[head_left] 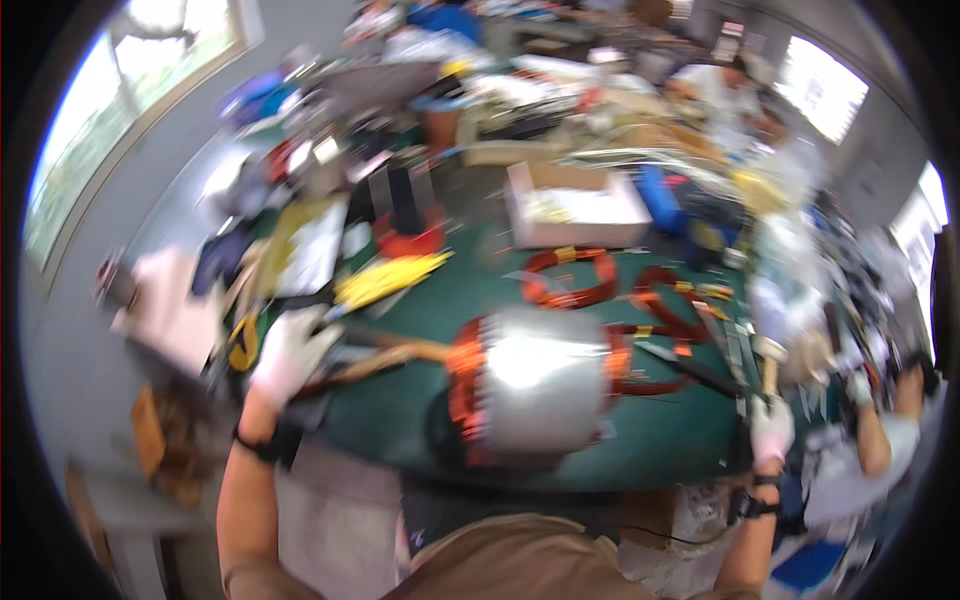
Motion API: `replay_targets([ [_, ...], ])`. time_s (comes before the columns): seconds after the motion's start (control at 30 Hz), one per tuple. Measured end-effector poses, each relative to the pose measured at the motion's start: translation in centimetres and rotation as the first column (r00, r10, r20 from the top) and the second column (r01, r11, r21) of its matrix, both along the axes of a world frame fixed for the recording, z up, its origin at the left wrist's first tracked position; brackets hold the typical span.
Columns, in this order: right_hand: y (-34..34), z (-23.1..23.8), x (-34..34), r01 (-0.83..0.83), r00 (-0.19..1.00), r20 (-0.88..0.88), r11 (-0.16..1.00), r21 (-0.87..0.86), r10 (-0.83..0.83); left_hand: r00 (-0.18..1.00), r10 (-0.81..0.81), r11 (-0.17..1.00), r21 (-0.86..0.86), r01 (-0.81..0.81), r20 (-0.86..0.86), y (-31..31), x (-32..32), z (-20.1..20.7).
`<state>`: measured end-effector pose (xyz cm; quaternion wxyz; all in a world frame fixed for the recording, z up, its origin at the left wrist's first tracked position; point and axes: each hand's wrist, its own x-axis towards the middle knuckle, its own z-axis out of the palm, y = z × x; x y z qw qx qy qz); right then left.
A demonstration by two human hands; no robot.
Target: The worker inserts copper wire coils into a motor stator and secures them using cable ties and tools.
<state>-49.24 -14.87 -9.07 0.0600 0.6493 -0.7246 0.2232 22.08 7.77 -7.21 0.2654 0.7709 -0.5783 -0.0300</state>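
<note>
A silver metal cylinder (540,380) with copper wire windings (465,380) at its ends lies on the green table, a stator core by its look. To its left, my left hand (292,355) in a white glove is over tools with wooden handles (385,360); its fingers look stretched and apart, though blurred. Far to the right, my gloved right hand (771,430) is closed around a short pale wooden handle (769,375); the tool's kind is too smeared to tell. Loose copper coils (570,280) lie behind the cylinder.
A bundle of yellow strips (390,280), a red container (410,235) and an open carton (578,205) stand behind. Clutter and plastic bags (785,250) crowd the right side. A co-worker's arm (870,430) is at right; another person (720,95) sits at the far end.
</note>
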Motion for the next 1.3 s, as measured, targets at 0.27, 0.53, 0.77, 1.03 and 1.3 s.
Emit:
replay_targets([
  [0.27,-1.8,5.6,15.0,-0.642,0.726,0.209,0.755,-0.138,0.655,0.936,-0.308,0.888,0.405,0.217,0.173,-1.7,1.2,-2.3],
  [0.53,2.8,12.2,31.4,-0.890,0.312,0.409,0.414,-0.188,0.857,0.898,-0.419,0.883,0.293,0.367,0.137,-1.8,0.1,-3.4],
  [0.77,2.9,10.9,34.8,-0.888,0.287,0.587,0.440,-0.134,0.757,0.907,-0.392,0.916,0.030,0.401,-0.153,-0.9,-4.4,-0.7],
  [1.03,2.7,9.9,34.4,-0.853,0.405,0.561,0.519,-0.051,0.722,0.888,-0.391,0.903,0.087,0.421,-0.241,-3.1,-5.4,-1.0],
  [1.3,1.8,9.4,33.9,-0.878,0.361,0.577,0.476,-0.056,0.733,0.849,-0.420,0.879,0.090,0.468,-0.320,-4.2,-4.8,-0.1],
])
